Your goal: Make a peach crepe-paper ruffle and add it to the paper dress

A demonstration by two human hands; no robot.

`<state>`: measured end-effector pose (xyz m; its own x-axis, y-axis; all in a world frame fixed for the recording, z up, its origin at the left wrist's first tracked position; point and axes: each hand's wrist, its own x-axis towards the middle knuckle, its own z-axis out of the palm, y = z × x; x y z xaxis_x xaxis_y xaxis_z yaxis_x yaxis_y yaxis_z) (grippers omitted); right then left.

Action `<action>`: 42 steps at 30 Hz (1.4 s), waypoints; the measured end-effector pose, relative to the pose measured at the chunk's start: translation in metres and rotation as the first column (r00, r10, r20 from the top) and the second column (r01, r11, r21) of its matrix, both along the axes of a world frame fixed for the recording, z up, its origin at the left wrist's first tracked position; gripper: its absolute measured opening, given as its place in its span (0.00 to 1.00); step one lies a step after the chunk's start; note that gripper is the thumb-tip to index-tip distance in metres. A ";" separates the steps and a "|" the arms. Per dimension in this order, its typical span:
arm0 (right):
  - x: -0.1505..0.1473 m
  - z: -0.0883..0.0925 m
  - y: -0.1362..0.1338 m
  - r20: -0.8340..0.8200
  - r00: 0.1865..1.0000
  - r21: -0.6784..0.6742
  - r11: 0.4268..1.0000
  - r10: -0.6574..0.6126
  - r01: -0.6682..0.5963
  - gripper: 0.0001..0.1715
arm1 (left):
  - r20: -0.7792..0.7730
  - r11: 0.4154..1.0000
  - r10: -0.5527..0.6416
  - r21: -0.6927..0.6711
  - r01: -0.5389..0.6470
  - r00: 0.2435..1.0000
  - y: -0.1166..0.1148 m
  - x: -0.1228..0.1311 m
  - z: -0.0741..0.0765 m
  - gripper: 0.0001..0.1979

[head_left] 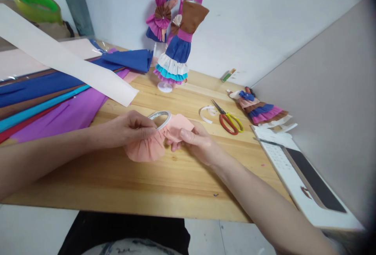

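Between my hands, above the wooden table, is a strip of peach crepe paper (148, 148), gathered into ruffles on its left part and smooth on the right. A roll of white tape (168, 120) stands tilted at the strip's upper edge. My left hand (138, 127) is closed, thumb and fingers pinching the tape roll and the gathered paper at its near side. My right hand (199, 141) grips the strip's smooth end between thumb and fingers. Some of its fingertips show below the paper.
Red and yellow scissors (230, 123) and a curled white strip (208, 113) lie right of my hands. Dressed forms (179, 47) stand at the back. A small paper dress (260, 108) lies near a white board (293, 169). Coloured paper sheets (64, 110) cover the left.
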<state>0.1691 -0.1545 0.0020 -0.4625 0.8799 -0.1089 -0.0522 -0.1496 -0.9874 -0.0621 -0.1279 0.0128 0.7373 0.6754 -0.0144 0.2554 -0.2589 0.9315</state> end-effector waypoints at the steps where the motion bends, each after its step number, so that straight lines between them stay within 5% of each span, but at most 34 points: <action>1: -0.001 -0.001 0.000 0.001 1.000 -0.010 1.000 0.007 -0.007 0.26 | 0.004 1.000 0.011 -0.011 -0.011 1.000 0.001 0.000 0.000 0.17; 6: -0.003 -0.004 0.001 0.025 0.995 -0.032 0.995 -0.092 0.093 0.18 | 0.039 0.999 0.022 -0.033 -0.021 0.999 0.001 0.000 0.002 0.19; 14: -0.004 -0.003 0.002 -0.142 0.989 -0.019 0.999 -0.042 0.040 0.22 | 0.128 0.994 0.015 -0.109 -0.001 0.992 0.002 -0.002 -0.003 0.21; 25: -0.010 -0.009 0.000 0.059 0.996 -0.016 0.998 0.060 -0.059 0.11 | 0.161 0.999 0.044 -0.036 -0.039 0.986 0.003 -0.002 -0.002 0.21; 28: -0.004 -0.005 0.006 0.013 0.996 -0.017 0.996 -0.086 0.086 0.04 | 0.135 1.000 0.007 0.025 -0.010 0.991 0.004 -0.003 0.001 0.20; 33: 0.003 0.003 0.012 -0.150 0.951 -0.084 0.962 -0.271 0.261 0.18 | -0.024 0.995 -0.047 0.092 0.049 0.999 0.001 -0.002 0.004 0.18; 42: 0.001 0.003 0.004 -0.014 0.982 0.072 0.980 -0.187 0.187 0.22 | -0.086 0.975 -0.073 0.204 0.089 0.994 0.000 -0.001 0.001 0.18</action>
